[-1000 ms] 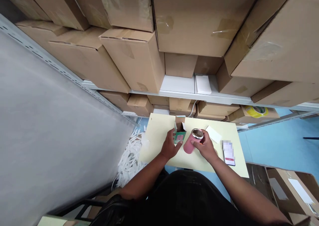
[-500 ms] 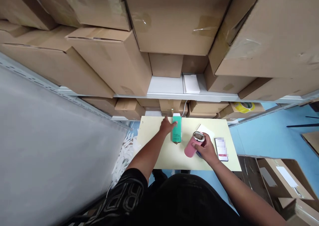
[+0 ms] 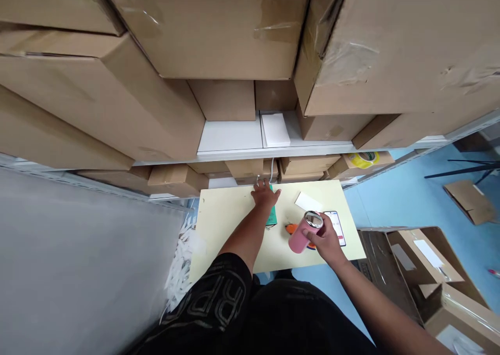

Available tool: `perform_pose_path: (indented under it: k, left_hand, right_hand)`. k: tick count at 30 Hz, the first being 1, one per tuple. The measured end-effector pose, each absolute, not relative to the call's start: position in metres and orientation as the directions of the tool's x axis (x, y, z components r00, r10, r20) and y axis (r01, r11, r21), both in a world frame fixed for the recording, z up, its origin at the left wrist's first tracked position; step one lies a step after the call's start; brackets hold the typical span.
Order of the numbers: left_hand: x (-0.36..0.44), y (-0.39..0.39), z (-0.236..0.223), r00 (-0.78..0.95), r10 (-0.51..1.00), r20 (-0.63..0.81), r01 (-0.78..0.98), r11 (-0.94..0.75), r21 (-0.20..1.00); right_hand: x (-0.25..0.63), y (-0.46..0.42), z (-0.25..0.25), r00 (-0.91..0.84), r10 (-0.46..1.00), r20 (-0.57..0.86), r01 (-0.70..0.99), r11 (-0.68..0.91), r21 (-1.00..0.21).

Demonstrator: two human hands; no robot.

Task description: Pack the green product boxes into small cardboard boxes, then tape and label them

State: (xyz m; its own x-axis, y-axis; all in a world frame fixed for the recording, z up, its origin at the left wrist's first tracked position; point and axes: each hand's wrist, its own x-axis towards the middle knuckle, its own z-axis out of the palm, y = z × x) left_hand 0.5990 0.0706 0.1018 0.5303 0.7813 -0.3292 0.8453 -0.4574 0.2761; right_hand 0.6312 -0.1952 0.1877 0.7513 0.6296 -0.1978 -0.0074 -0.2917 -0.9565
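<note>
My right hand (image 3: 327,239) is closed around a pink tumbler (image 3: 299,239) with a shiny silver lid, tilted above the table. My left hand (image 3: 265,194) lies over a green carton (image 3: 271,218), fingers spread, covering most of it. Whether the palm touches the carton, I cannot tell. Partly hidden behind the tumbler is an orange object (image 3: 290,229) of unclear kind. A phone (image 3: 335,227) with a lit screen rests just beyond my right hand, and a white flat piece (image 3: 308,202) lies to its left.
The pale yellow table (image 3: 226,224) stands against a shelf (image 3: 234,155) stacked with cardboard boxes (image 3: 230,32). Yellow tape (image 3: 364,160) sits on a lower box. Open cartons (image 3: 429,261) stand on the right; white paper strips (image 3: 182,269) lie at the left by a grey wall (image 3: 86,261).
My left hand has moved from the carton's left side to over its top, fingers spreading. The tumbler stays in my right hand, and the orange object now shows. The view has shifted right.
</note>
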Motion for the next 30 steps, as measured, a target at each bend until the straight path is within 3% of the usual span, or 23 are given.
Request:
perform_pose_path:
  k: [5,9,13,21,30]
  left_hand:
    - [0.619,0.101,0.102,0.501,0.773,-0.39,0.865,-0.465,0.189]
    - [0.615,0.116,0.109,0.509,0.734,-0.451,0.858,-0.473,0.198]
    - [0.584,0.115,0.123,0.605,0.704,-0.372,0.794,-0.503,0.34]
    - [0.49,0.085,0.148,0.721,0.691,-0.04,0.531,-0.516,0.672]
    - [0.433,0.052,0.138,0.749,0.641,0.167,0.264,-0.52,0.812]
  right_hand:
    - [0.633,-0.201,0.185,0.724,0.653,-0.224,-0.055,-0.269,-0.962]
    - [0.637,-0.204,0.186,0.714,0.659,-0.235,-0.094,-0.242,-0.966]
    - [0.641,-0.197,0.192,0.715,0.654,-0.248,-0.096,-0.259,-0.961]
    - [0.634,-0.162,0.203,0.722,0.661,-0.207,-0.101,-0.194,-0.976]
    - [0.612,-0.12,0.232,0.755,0.633,-0.171,-0.124,-0.118,-0.985]
